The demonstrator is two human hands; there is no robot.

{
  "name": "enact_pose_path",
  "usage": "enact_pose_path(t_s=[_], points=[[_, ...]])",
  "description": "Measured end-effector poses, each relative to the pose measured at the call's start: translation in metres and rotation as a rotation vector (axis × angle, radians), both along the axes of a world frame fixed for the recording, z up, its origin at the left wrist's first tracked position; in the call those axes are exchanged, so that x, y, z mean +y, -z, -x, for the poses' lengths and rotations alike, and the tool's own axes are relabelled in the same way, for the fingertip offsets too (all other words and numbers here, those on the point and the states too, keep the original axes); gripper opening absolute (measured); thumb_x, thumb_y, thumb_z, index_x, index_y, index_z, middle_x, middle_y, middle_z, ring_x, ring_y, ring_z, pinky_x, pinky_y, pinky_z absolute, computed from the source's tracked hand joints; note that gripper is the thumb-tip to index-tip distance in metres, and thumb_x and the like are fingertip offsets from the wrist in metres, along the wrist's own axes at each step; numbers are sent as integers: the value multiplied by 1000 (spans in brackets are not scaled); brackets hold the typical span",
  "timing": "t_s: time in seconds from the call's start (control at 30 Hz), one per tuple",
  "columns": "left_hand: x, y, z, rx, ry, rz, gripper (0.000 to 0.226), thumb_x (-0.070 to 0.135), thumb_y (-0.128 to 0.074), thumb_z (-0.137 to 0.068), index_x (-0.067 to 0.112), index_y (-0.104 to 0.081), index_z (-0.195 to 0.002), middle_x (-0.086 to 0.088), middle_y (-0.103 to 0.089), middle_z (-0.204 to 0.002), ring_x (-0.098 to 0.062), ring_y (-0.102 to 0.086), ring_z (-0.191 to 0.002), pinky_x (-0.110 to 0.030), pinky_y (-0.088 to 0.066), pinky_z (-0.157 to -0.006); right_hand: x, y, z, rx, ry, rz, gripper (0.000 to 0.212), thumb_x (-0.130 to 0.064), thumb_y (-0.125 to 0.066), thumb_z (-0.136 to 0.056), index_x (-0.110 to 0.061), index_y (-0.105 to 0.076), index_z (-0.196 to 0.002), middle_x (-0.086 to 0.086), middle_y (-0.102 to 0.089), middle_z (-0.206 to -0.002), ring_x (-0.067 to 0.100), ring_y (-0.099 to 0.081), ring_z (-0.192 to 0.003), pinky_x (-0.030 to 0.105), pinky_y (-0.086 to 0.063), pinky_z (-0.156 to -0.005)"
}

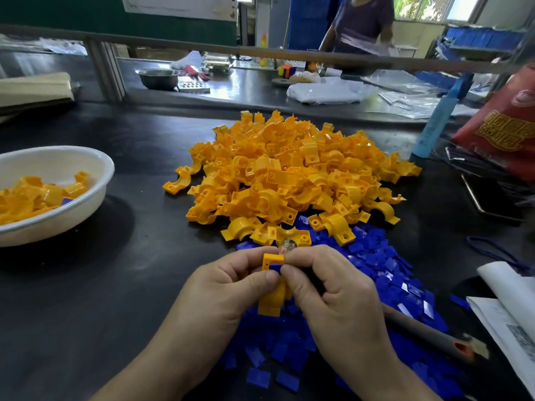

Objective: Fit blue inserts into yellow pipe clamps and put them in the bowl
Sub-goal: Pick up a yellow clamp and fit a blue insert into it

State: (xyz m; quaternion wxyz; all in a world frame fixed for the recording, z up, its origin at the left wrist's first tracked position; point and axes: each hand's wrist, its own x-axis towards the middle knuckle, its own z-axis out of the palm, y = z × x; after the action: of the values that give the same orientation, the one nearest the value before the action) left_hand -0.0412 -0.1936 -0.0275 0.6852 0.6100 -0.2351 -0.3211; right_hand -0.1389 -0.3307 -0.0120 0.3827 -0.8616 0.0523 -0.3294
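Above the near table edge, my left hand (228,287) grips a yellow pipe clamp (272,296) held upright. My right hand (330,287) pinches a blue insert (275,267) against the clamp's top foot. A big heap of yellow clamps (292,175) lies on the dark table beyond my hands. Loose blue inserts (385,282) spread under and to the right of my hands. At the left stands a white bowl (95,169) with several yellow clamps in it.
A grey rod with an orange tip (428,334) lies among the inserts at the right. Papers (509,311) sit at the right edge, a red bag (503,125) and a blue bottle (434,123) farther back. Across the bench a person (359,27) works near a steel bowl (157,78).
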Motion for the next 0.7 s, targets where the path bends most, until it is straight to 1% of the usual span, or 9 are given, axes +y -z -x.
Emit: enact_pose_path(t_s=[0.1, 0.2, 0.3, 0.37, 0.43, 0.6, 0.7], points=[[-1, 4, -2, -56, -14, -25, 31, 38, -67, -78, 41, -73, -109, 4, -74, -112, -18, -71, -103, -34, -57, -85, -1, 3, -2, 12, -10, -15, 11, -23, -64, -89, -31, -64, -95, -17, -60, -92, 5, -60, -90, 14, -50, -71], [-2, 4, -4, -82, -2, -23, 34, 45, -65, -74, 41, -74, -107, 5, -74, -111, -16, -71, -103, -31, -58, -84, -2, 6, -3, 68, -1, -59, 13, -31, -62, -89, -38, -59, -99, -20, -56, -98, 4, -57, -95, 13, -48, -74], [-3, 2, -3, -71, 8, -6, 33, 43, -65, -75, 38, -74, -106, 2, -75, -109, -18, -71, -102, -34, -56, -87, -5, 5, -3, 141, -13, -106, 18, -38, -59, -88, -44, -57, -105, -24, -54, -103, 0, -55, -101, 12, -47, -78], [-3, 1, -2, -72, 15, -15, 34, 43, -64, -75, 38, -74, -106, 1, -76, -106, -18, -72, -99, -34, -56, -85, -6, 1, -3, 175, -76, -179, 22, -35, -59, -90, -51, -58, -105, -29, -57, -108, -6, -54, -105, 8, -45, -81], [-3, 0, -1, -79, 16, -26, 32, 41, -63, -76, 39, -74, -106, 0, -76, -103, -18, -72, -97, -30, -58, -78, -5, -1, -2, 186, -110, -226, 29, -32, -59, -90, -58, -58, -104, -31, -59, -108, -8, -55, -106, 7, -45, -81], [-1, 0, 0, -101, 9, -34, 26, 37, -60, -82, 39, -74, -104, 2, -76, -102, -15, -72, -97, -28, -56, -77, -3, -3, -1, 177, -102, -217, 22, -29, -60, -90, -49, -63, -100, -27, -62, -106, -6, -58, -104, 11, -48, -82], [-1, -1, 2, -136, 5, -35, 26, 39, -59, -82, 40, -74, -103, 3, -77, -100, -13, -72, -95, -26, -57, -75, -1, -3, 0, 140, -86, -186, 18, -28, -61, -89, -40, -67, -101, -24, -64, -101, -3, -60, -100, 12, -49, -80]])
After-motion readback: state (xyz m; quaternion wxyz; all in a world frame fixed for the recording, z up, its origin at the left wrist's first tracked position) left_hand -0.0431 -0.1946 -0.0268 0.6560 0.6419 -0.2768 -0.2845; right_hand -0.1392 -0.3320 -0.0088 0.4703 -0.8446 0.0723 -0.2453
